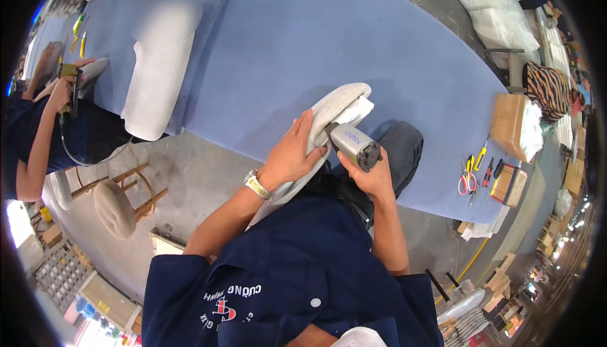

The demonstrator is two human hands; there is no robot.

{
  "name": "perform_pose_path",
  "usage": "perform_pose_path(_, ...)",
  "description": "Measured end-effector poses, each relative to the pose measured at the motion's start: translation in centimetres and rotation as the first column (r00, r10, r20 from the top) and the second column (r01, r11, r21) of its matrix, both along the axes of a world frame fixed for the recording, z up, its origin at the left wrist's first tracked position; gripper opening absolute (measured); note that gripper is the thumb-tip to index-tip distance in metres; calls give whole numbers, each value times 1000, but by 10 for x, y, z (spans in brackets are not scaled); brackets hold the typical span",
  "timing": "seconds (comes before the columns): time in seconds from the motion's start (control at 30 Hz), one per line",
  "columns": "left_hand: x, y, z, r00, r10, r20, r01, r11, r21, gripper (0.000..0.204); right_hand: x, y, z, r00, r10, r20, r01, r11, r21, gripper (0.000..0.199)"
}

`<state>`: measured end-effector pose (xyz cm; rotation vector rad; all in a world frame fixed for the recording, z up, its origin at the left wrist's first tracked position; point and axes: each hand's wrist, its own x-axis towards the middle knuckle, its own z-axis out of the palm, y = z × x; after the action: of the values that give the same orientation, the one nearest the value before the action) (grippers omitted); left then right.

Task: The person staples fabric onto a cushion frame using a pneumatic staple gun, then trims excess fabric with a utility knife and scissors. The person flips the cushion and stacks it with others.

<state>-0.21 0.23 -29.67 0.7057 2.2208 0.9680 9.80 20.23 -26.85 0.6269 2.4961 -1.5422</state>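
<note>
My right hand [373, 173] is closed round a silver-and-black pneumatic staple gun [352, 140]. The gun's nose meets the inner side of a light-grey upholstered panel [341, 96], long and curved, that leans from the blue table's edge down toward my lap. Along the panel's outer face lies my left hand [293, 155], gripping it with the fingers on the fabric and the thumb toward the gun. White lining or fabric [358, 112] shows at the panel's upper end. Whether a staple is being driven I cannot tell.
A large grey upholstered piece [158, 81] lies on the blue table [284, 37] to the left. A co-worker's hand [62, 93] holds another staple gun there. At right are scissors [467, 181], screwdrivers [482, 157] and a cardboard box [509, 122]. A round stool [115, 208] stands lower left.
</note>
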Motion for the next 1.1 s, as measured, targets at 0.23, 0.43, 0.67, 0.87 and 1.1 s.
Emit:
perform_pose_path(0.23, -1, 14, 8, 992, 71, -107, -86, 985, -149, 83, -8, -8, 22, 993, 10, -117, -6, 999, 37, 31)
perform_pose_path(0.43, 1, 18, 14, 988, 100, -114, -119, 979, -168, 79, -5, -3, 27, 988, 116, -99, -109, 991, 75, 32)
perform_pose_path(0.67, 4, 20, 18, 985, 118, -129, -139, 975, -175, 81, -14, 11, 28, 973, 227, -41, -225, 973, 47, 30)
perform_pose_path(0.87, 8, 22, 13, 983, 110, -150, -138, 972, -190, 76, -7, 8, 16, 979, 193, -57, -190, 980, 58, 27)
perform_pose_path(1.1, 6, 20, 15, 974, 111, -196, -143, 977, -158, 80, -5, 2, 22, 972, 210, -107, -200, 975, 92, 27)
